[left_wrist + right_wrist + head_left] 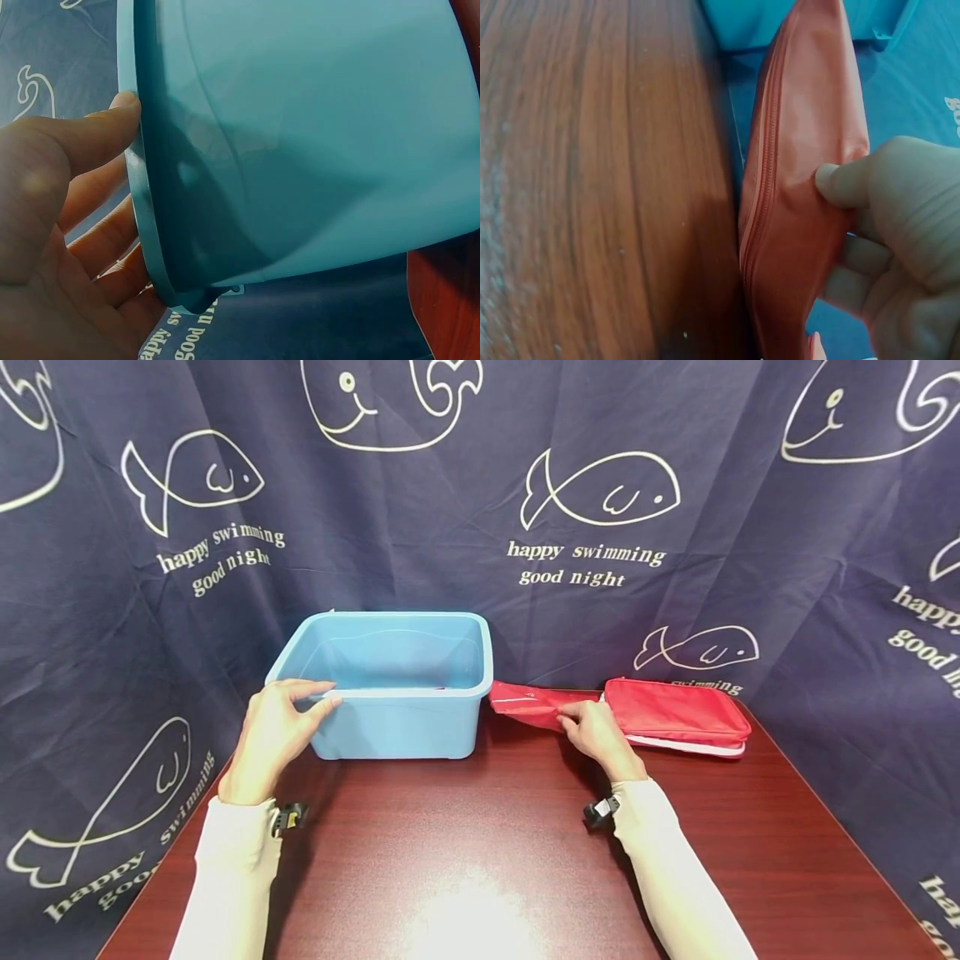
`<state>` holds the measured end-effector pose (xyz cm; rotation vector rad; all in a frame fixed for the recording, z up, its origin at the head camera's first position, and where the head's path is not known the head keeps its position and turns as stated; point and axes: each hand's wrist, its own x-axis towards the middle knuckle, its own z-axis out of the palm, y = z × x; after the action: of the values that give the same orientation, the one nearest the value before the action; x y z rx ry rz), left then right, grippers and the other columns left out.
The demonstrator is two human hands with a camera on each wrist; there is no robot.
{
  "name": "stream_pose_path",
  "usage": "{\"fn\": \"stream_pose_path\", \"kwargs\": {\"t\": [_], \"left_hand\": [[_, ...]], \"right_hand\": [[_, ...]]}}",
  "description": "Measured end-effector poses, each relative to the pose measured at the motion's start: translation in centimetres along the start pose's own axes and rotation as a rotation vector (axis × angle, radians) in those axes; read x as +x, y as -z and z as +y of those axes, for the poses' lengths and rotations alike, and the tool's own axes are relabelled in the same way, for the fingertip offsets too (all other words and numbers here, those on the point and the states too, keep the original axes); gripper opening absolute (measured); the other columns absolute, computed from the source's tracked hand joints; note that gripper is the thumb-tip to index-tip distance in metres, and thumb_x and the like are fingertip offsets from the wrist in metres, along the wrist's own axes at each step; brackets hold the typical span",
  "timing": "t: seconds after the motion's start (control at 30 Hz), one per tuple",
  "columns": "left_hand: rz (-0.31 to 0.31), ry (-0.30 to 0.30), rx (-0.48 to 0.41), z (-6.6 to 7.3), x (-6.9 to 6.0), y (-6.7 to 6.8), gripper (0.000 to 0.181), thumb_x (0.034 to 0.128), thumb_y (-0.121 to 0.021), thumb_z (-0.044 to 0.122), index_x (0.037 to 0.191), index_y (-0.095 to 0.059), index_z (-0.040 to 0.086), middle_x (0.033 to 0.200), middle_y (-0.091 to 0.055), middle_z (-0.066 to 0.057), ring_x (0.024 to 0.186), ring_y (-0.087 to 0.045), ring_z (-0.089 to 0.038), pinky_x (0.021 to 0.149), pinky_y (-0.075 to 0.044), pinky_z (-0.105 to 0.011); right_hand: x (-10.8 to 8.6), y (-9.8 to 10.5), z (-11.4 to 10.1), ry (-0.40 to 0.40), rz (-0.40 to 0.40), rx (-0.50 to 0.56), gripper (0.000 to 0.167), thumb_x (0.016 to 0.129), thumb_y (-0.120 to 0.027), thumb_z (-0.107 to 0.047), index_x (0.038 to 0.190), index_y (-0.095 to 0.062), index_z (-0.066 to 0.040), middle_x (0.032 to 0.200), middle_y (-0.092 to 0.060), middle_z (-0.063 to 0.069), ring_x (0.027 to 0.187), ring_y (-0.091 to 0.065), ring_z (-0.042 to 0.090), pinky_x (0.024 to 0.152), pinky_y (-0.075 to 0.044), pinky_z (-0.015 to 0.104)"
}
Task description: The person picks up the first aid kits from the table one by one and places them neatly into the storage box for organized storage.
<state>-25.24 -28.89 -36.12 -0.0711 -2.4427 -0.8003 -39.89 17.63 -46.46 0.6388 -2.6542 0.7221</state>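
A light blue plastic bin [397, 727] stands at the back left of the table. My left hand [281, 727] holds its front-left rim, with the thumb [112, 131] on the near side and the fingers reaching over behind it. To the right of the bin, my right hand [596, 735] pinches a flat red zippered pouch [810, 157] between thumb and fingers. The pouch's zipper runs along its edge in the right wrist view. In the head view its left end meets the bin's right side. Most of the bin's inside is hidden behind its front wall.
Another red zippered case [675, 710] with a white edge underneath lies at the back right, close by the right hand. The dark red wooden table [450, 843] ends at a navy fish-print curtain [420, 535], which hangs behind and along both sides.
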Motion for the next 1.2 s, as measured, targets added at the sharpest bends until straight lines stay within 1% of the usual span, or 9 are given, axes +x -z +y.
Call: {"fn": "stream_pose_path", "kwargs": {"t": [0.13,0.27,0.33,0.47,0.57,0.7,0.97,1.2], "left_hand": [[0.0,0.001,0.002,0.0,0.0,0.0,0.028,0.091,-0.08,0.027,0.115,-0.081,0.012,0.116,-0.077,-0.013,0.118,-0.068,-0.035,0.097,-0.051,-0.053],[0.003,0.001,-0.002,-0.1,0.0,0.0,0.028,0.0908,-0.08,0.028,0.114,-0.081,0.013,0.115,-0.077,-0.013,0.118,-0.068,-0.035,0.097,-0.051,-0.053],[0.003,-0.002,-0.003,0.0,0.0,0.1,0.028,0.0909,-0.08,0.028,0.114,-0.081,0.012,0.115,-0.077,-0.013,0.117,-0.068,-0.035,0.097,-0.051,-0.053],[0.004,-0.002,-0.002,-0.1,0.0,0.0,0.029,0.0908,-0.08,0.029,0.115,-0.081,0.013,0.115,-0.077,-0.013,0.117,-0.068,-0.035,0.097,-0.051,-0.053],[0.004,-0.004,0.002,-0.1,0.1,0.0,0.029,0.0911,-0.08,0.029,0.115,-0.081,0.013,0.115,-0.077,-0.013,0.118,-0.068,-0.036,0.098,-0.051,-0.054],[0.0,-0.004,0.007,-0.3,0.0,-0.1,0.028,0.0915,-0.08,0.028,0.115,-0.081,0.012,0.116,-0.076,-0.014,0.118,-0.068,-0.036,0.098,-0.051,-0.054],[0.012,-0.007,0.008,-0.2,-0.1,-0.1,0.027,0.0912,-0.08,0.027,0.113,-0.081,0.011,0.114,-0.077,-0.015,0.116,-0.069,-0.037,0.097,-0.051,-0.054],[0.018,-0.01,0.003,-0.1,0.0,-0.1,0.028,0.0909,-0.08,0.028,0.112,-0.082,0.011,0.114,-0.077,-0.014,0.116,-0.069,-0.037,0.098,-0.051,-0.054]], "right_hand": [[-0.1,0.2,0.1,-0.021,0.046,0.022,0.019,0.091,-0.073,-0.01,0.108,-0.082,-0.008,0.1,-0.08,0.009,0.094,-0.075,0.034,0.086,-0.057,0.051],[-0.2,0.4,0.3,-0.036,0.09,0.039,0.019,0.092,-0.073,-0.011,0.108,-0.082,-0.009,0.098,-0.08,0.01,0.088,-0.074,0.033,0.082,-0.057,0.051],[-0.2,0.5,0.5,-0.048,0.11,0.049,0.019,0.092,-0.073,-0.011,0.109,-0.082,-0.01,0.099,-0.08,0.011,0.088,-0.073,0.034,0.082,-0.057,0.05],[-0.3,0.9,0.6,-0.064,0.157,0.075,0.022,0.092,-0.075,-0.012,0.112,-0.081,-0.008,0.102,-0.079,0.013,0.094,-0.074,0.036,0.084,-0.057,0.051],[-0.3,1.2,0.5,-0.068,0.196,0.089,0.021,0.091,-0.075,-0.013,0.112,-0.082,-0.01,0.102,-0.079,0.012,0.093,-0.075,0.037,0.083,-0.057,0.051],[-0.3,1.5,0.3,-0.084,0.244,0.101,0.02,0.092,-0.075,-0.013,0.11,-0.082,-0.012,0.098,-0.079,0.01,0.086,-0.074,0.035,0.079,-0.057,0.051],[-0.3,2.1,-0.4,-0.13,0.318,0.131,0.021,0.091,-0.077,-0.016,0.111,-0.082,-0.011,0.1,-0.079,0.013,0.09,-0.075,0.038,0.084,-0.057,0.054],[-0.2,2.7,-1.0,-0.132,0.366,0.138,0.022,0.091,-0.077,-0.016,0.112,-0.081,-0.01,0.098,-0.079,0.014,0.083,-0.074,0.037,0.08,-0.057,0.053]]}}
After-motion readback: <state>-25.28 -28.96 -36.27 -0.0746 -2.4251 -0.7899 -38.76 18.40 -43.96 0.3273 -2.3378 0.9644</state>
